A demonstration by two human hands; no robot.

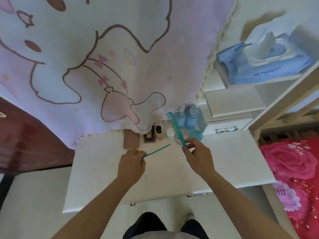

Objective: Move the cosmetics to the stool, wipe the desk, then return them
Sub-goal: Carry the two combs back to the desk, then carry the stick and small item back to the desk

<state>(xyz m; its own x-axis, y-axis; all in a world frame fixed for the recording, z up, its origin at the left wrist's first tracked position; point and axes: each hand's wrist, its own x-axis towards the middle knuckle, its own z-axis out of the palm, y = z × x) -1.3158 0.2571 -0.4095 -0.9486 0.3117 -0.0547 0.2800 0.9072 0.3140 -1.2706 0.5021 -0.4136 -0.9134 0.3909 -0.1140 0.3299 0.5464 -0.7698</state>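
White desk (224,163), top largely bare. Teal wide-toothed plastic comb (175,125), raised and tilted, teeth toward the far left, lower end gripped. Thin teal pointed stick (158,150), slanting up to the right just over the desk. Against the far edge: brown flat box (131,140), dark square case (149,137), dark-capped beige bottle (159,133), white round jar (170,133), clustered pale blue bottles (190,117).

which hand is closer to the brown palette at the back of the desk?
Left. The left hand, gripping a thin teal comb, sits just in front of the brown palette. The right hand, holding the wide-tooth comb, is well off to the palette's right.
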